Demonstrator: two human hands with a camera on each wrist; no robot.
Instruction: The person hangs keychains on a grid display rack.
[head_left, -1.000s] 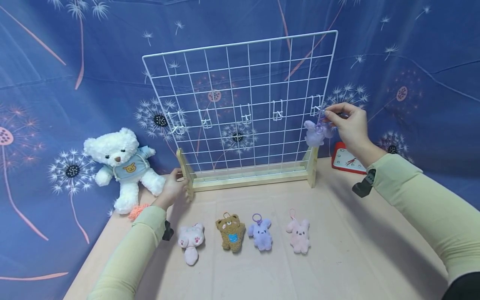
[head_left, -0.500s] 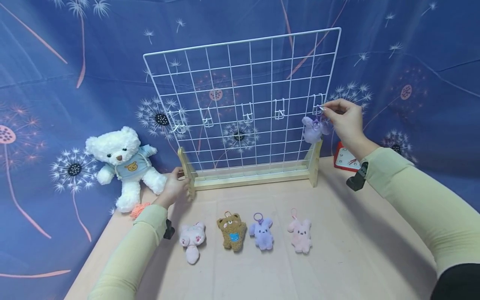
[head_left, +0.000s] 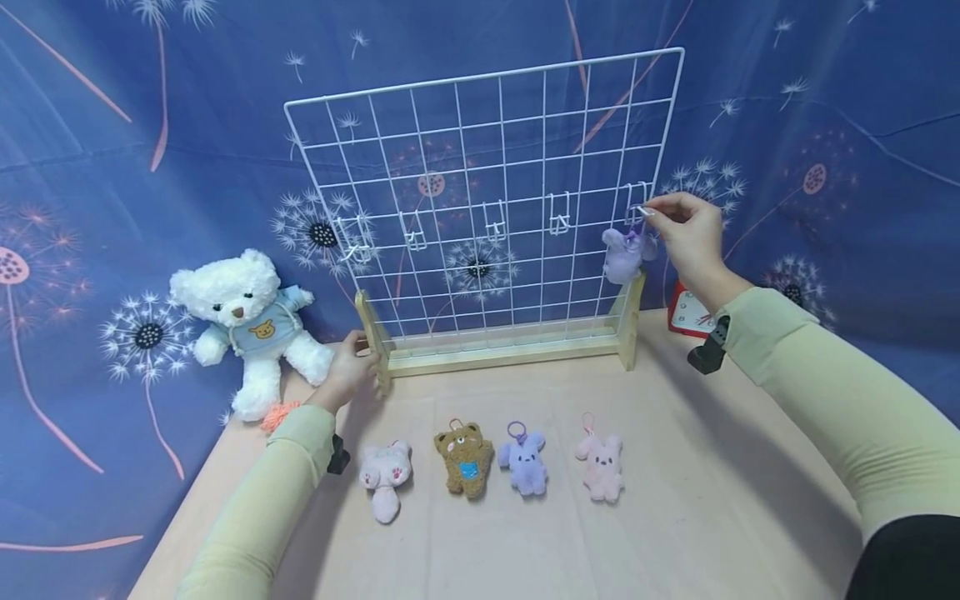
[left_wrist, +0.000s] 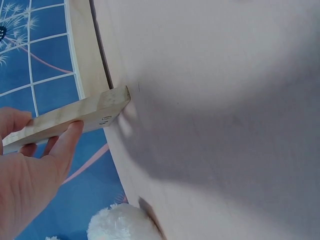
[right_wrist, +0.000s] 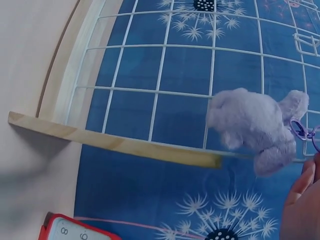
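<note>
My right hand [head_left: 690, 233] pinches the purple ring [right_wrist: 300, 129] of a purple plush keychain [head_left: 624, 255] at the rightmost hook [head_left: 635, 200] of a white wire grid [head_left: 501, 150]. The plush hangs in front of the grid; whether its ring is over the hook cannot be made out. My left hand [head_left: 348, 371] grips the left upright [left_wrist: 102, 107] of the wooden stand [head_left: 502, 360], thumb and fingers on either side of it. On the table lie a pale pink plush [head_left: 386, 477], a brown bear keychain [head_left: 463, 460], a second purple plush keychain [head_left: 527, 463] and a pink one [head_left: 602, 467].
More white hooks [head_left: 559, 218] sit along the same row of the grid. A white teddy bear [head_left: 255, 325] in a blue top leans at the left beside an orange bundle [head_left: 279, 415]. Behind my right wrist stands a red clock [head_left: 686, 312]. Patterned blue cloth [head_left: 150, 208] backs the table.
My right hand has moved slightly left and up, bringing the purple plush keychain closer to the rightmost hook. The left hand stays on the stand's upright.
</note>
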